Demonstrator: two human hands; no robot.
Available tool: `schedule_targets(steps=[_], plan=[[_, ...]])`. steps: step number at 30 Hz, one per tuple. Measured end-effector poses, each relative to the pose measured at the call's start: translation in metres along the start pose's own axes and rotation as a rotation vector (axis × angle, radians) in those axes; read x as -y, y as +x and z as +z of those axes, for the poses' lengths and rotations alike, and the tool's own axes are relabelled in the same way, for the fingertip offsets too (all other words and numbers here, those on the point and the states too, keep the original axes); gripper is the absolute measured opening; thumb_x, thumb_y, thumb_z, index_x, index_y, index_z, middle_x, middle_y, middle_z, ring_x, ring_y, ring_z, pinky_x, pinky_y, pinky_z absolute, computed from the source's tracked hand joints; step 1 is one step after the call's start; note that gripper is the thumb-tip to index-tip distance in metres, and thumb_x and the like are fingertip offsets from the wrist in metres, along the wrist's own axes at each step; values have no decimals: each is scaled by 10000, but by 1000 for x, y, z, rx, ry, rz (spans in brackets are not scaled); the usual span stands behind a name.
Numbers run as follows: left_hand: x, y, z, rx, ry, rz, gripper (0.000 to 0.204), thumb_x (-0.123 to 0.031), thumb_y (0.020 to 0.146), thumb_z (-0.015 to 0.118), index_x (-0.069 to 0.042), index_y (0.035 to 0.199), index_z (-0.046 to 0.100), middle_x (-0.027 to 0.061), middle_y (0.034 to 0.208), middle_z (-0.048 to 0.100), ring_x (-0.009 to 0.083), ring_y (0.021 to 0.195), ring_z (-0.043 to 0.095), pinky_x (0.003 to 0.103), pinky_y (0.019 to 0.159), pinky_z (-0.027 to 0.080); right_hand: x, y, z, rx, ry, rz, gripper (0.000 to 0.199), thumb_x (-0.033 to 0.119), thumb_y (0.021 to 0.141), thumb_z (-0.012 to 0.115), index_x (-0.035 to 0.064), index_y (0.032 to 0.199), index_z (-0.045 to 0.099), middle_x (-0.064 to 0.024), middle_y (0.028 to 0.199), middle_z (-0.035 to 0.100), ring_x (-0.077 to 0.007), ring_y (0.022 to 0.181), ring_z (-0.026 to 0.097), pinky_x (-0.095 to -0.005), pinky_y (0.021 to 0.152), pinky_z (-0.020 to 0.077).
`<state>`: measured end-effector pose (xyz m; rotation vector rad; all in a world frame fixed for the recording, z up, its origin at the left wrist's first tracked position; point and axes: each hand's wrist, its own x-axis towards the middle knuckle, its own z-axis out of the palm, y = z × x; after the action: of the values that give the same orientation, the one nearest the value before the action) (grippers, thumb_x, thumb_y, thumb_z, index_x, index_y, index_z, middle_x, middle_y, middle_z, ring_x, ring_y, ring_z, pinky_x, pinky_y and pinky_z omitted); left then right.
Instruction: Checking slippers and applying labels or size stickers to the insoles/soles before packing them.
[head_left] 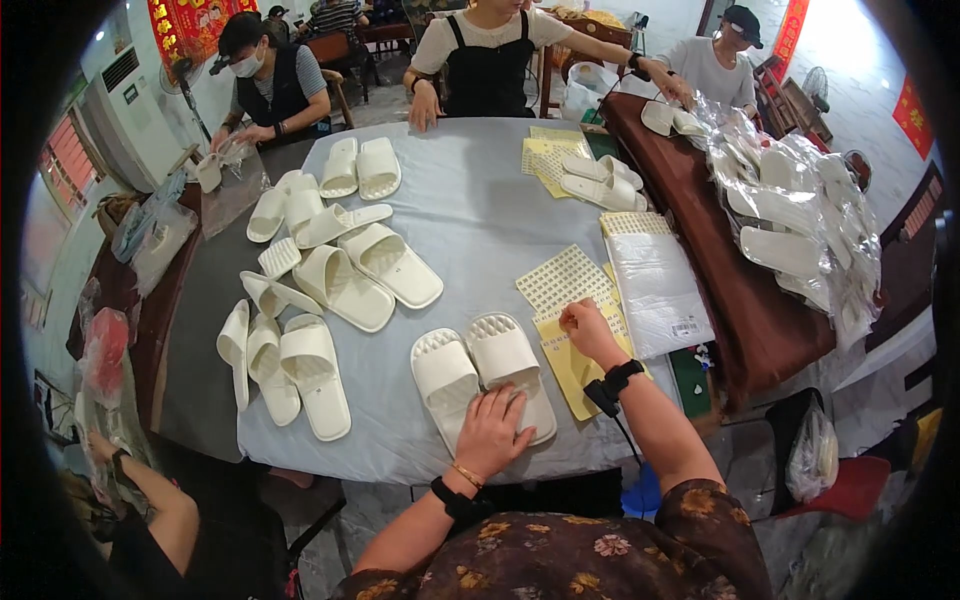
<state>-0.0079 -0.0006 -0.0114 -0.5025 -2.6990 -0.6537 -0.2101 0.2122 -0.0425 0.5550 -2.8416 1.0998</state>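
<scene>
A pair of cream slide slippers [503, 352] lies side by side before me, toes pointing away. My left hand [490, 430] rests over the pair where the two meet, its fingers stretched out across the right slipper's strap edge and footbed. To the right are yellow sheets of small white stickers [565, 283], overlapping one another. Just above the nearer sheet [575, 385], partly peeled bare, my right hand [592, 332] has its fingers curled and pinched together. Whatever sits between those fingertips is too small to make out.
Several loose cream slippers [345, 285] cover the table's left side. Another pair [603, 185] and more sticker sheets [550, 150] lie at the far right, near a white plastic packet [655, 290]. Bagged slippers [785, 215] heap on a brown surface. Co-workers [485, 65] surround the table.
</scene>
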Motion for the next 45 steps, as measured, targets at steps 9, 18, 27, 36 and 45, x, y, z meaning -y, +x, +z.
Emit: schedule_targets(steps=[9,18,27,36,45], plan=[[1,-2,2,19,11,-11,546,-408,858,611,-54,1270,555,153,1303,530,295,1234,475,450,1065,340,3,0,-1,-34,17,35,99,47,847,601,23,931,649,-171,924,579,-336,868,584,-383,762,488],[0,-5,1,6,14,-18,537,-406,875,598,-48,1273,553,140,1315,529,295,1240,476,437,1079,331,-8,1,5,-52,-13,19,98,-18,836,602,27,917,636,-164,951,566,-313,846,609,-369,746,517],[0,-4,0,19,16,-1,543,-408,871,603,-55,1280,551,137,1321,530,295,1237,478,438,1079,334,-8,2,2,-18,-9,6,78,24,843,607,26,914,638,-169,945,564,-325,846,605,-382,742,513],[-2,-2,2,37,26,13,539,-387,853,632,-52,1268,559,149,1304,534,306,1224,486,447,1069,341,1,-3,1,-86,-20,-5,120,15,817,621,50,930,643,-165,967,587,-354,917,582,-399,815,487],[-3,-1,3,17,45,10,543,-375,832,658,-51,1257,562,145,1306,531,303,1221,483,450,1061,346,1,-2,1,-46,-47,26,117,27,820,616,78,922,643,-162,964,579,-358,932,575,-409,809,490]])
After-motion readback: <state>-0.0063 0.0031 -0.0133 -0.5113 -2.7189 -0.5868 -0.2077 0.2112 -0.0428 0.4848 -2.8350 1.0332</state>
